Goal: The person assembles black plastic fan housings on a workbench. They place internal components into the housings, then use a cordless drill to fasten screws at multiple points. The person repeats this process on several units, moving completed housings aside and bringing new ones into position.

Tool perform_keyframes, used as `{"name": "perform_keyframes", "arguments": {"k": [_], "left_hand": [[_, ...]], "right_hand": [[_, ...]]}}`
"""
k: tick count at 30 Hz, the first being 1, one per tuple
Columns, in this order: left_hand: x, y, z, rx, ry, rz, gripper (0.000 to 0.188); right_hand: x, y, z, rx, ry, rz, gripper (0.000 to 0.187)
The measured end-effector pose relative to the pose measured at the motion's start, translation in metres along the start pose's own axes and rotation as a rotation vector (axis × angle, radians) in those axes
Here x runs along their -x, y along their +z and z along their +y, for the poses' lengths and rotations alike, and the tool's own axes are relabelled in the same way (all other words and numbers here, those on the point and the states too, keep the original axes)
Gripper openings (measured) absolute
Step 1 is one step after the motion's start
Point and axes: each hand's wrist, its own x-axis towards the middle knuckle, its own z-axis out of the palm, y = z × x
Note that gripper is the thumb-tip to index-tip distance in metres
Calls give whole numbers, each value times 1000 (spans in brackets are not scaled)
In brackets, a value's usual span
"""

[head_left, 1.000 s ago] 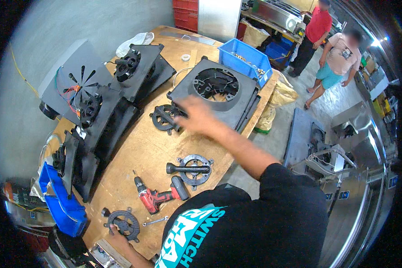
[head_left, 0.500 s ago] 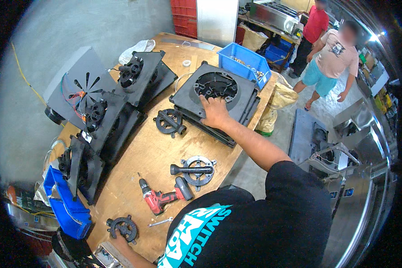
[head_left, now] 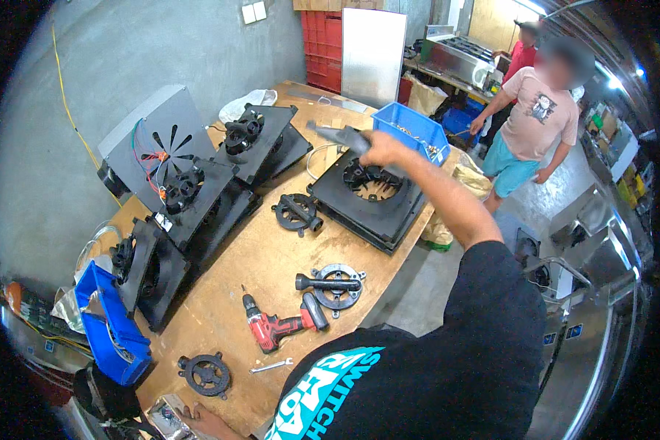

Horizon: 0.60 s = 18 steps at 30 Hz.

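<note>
My right hand [head_left: 381, 150] grips the edge of a black square panel [head_left: 339, 137], raised and tilted, blurred by motion. Below it lies a stack of similar black panels [head_left: 345, 209], the top one with a large round opening. At the lower left, my left hand [head_left: 207, 423] rests beside a small open box [head_left: 167, 419] at the table edge, fingers partly visible and apart, with nothing seen in them. Near it a round black burner-like casting [head_left: 205, 375] lies flat. Two similar castings with tubes, one black [head_left: 296, 214] and one with a grey ring [head_left: 337, 284], lie farther up.
A red cordless drill [head_left: 279, 326] and a spanner [head_left: 271, 365] lie on the wooden table [head_left: 235, 249]. Black panels with fittings [head_left: 205, 198] lean along the left. Blue bins stand at the far right [head_left: 411, 128] and near left [head_left: 110, 334]. Two people [head_left: 539, 117] stand beyond.
My right hand has lifted a panel off the stack, up and away. My left hand has left the round casting and moved down beside the small box. The view has shifted slightly.
</note>
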Motion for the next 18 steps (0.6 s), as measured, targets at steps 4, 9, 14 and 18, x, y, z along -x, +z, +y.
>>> {"name": "perform_keyframes", "arguments": {"k": [4, 9, 14, 18], "left_hand": [[-2, -28, 11, 60, -40, -89, 77], [-51, -42, 65, 227, 104, -565, 87], [-79, -66, 189, 473, 805, -597, 62], [-85, -103, 271, 235, 1567, -456, 66]], "right_hand": [[1, -72, -35, -113, 67, -5, 76], [64, -129, -124, -43, -129, 56, 78], [135, -118, -251, 117, -428, -272, 83], [168, -49, -350, -14, -535, -595, 83]]}}
